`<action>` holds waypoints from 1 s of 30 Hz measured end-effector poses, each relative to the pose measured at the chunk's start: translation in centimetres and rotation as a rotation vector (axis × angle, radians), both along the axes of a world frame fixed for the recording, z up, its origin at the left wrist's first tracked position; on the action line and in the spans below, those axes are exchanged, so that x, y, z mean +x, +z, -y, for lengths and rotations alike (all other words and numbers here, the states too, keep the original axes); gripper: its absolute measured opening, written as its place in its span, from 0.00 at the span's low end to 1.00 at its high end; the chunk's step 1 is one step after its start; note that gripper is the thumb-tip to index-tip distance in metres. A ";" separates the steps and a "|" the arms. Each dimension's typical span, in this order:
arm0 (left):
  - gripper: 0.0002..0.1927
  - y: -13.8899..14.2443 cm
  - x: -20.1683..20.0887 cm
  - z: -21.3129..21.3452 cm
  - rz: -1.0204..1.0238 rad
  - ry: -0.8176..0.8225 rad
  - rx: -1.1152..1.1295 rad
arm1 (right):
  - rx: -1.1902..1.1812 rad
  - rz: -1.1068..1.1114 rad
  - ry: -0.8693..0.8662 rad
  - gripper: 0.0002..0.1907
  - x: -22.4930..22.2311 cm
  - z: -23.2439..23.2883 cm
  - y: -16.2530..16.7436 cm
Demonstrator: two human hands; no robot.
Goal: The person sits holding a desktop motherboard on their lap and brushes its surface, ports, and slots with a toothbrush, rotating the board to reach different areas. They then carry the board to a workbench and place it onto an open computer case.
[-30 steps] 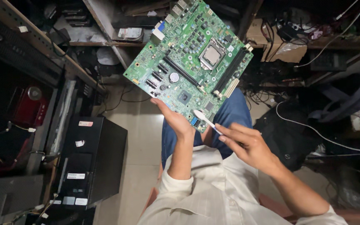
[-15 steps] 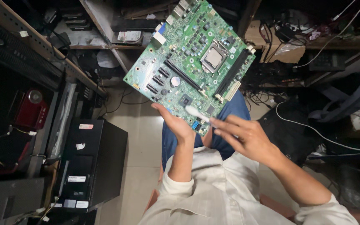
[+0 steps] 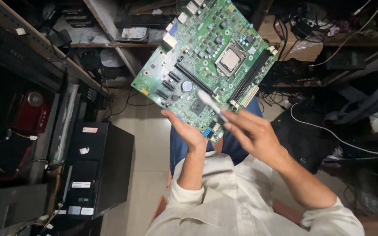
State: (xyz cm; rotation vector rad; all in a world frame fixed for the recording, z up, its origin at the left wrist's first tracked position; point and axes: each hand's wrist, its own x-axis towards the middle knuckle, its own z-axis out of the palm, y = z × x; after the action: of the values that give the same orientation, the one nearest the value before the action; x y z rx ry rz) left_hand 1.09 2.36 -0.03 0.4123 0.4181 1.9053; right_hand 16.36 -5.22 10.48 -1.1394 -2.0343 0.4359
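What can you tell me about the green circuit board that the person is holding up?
The green circuit board is a flat, roughly square computer mainboard, held tilted in the air above the person's lap. It carries a silver square chip in a metal frame, long black slots, a round coin cell, small black components and a white connector at one edge. The left hand supports it from below at its lower corner. The right hand holds a thin white tool whose pale tip lies over the board's lower part.
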 end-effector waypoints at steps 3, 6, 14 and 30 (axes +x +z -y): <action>0.43 0.3 -0.3 -0.1 0.003 0.010 -0.084 | -0.073 -0.036 0.144 0.20 1.1 0.4 -0.1; 0.45 0.4 -1.0 -0.3 -0.023 0.035 -0.121 | -0.106 -0.033 0.074 0.18 2.9 1.2 -0.2; 0.42 1.3 -0.8 -0.4 0.037 -0.034 -0.104 | -0.232 -0.073 0.034 0.17 5.3 2.1 -1.5; 0.25 2.7 -0.9 0.2 -0.007 -0.075 -0.213 | 0.016 0.126 -0.233 0.18 7.0 -0.6 1.1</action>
State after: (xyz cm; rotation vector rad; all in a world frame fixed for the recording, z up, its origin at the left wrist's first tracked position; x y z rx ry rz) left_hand 0.19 2.15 2.67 0.2891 0.5958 1.7658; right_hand 23.36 -4.66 11.55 -1.4051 -1.9756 0.2363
